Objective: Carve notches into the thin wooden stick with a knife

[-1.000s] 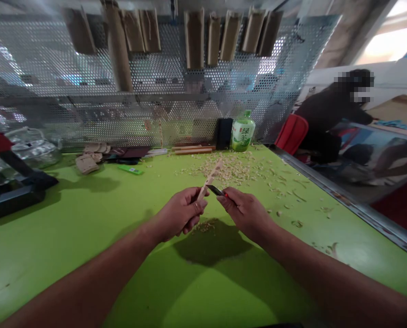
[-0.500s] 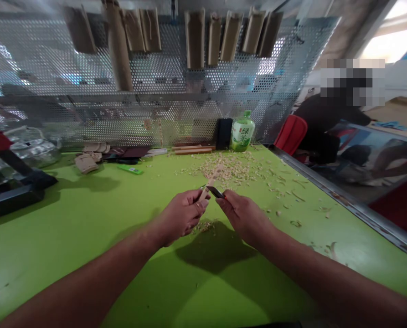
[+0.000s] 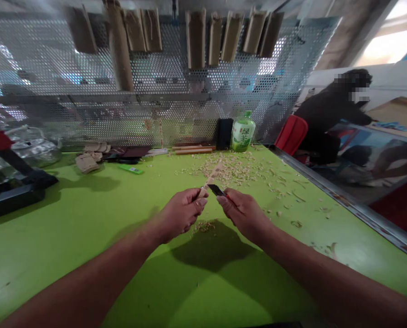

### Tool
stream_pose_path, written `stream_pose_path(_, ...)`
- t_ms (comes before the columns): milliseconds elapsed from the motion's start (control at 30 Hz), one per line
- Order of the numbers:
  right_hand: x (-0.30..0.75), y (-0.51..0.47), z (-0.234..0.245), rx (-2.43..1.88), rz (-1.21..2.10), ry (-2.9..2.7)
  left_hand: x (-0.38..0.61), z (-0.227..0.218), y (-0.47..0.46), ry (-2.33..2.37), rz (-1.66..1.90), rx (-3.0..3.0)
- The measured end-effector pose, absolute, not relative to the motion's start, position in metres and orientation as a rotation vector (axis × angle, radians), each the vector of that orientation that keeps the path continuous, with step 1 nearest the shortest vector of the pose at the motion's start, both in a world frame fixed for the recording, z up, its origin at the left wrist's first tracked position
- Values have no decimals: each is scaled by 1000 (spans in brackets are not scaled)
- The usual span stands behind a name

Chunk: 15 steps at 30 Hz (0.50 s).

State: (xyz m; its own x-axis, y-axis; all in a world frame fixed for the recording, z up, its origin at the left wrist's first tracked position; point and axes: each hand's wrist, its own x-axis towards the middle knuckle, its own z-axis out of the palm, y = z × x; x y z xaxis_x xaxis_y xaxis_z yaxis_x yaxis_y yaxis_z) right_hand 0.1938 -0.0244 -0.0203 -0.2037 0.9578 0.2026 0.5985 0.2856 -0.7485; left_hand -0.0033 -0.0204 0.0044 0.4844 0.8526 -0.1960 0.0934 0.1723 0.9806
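My left hand [image 3: 181,214] is closed around a thin pale wooden stick [image 3: 213,175] that points up and away over the green table [image 3: 69,246]. My right hand [image 3: 242,212] is closed on a small knife with a dark blade [image 3: 217,190] and a red handle part. The blade rests against the stick just above my left fingers. Wood shavings [image 3: 203,226] lie on the table right under my hands, and a larger spread of shavings [image 3: 234,168] lies beyond them.
A green bottle [image 3: 242,132] and a dark box [image 3: 224,133] stand at the perforated metal back panel [image 3: 155,105], wood strips [image 3: 193,149] beside them. A green lighter [image 3: 130,170] lies left of centre. Black equipment [image 3: 15,182] sits at far left. Another person [image 3: 329,114] works at right.
The stick and blade shifted slightly; the stick's tip dipped lower and then rose a little. Both hands stayed almost in place, gripping as before.
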Motion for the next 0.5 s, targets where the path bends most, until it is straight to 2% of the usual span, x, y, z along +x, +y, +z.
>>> stream_pose_path(133, 197, -24, -20, -1461, 459, -1982, -5, 0, -17, 948, 700, 1273)
stream_pose_path(500, 196, -24, -16, -1564, 393, -2047, -2, 10, -22, 907, 665, 1233)
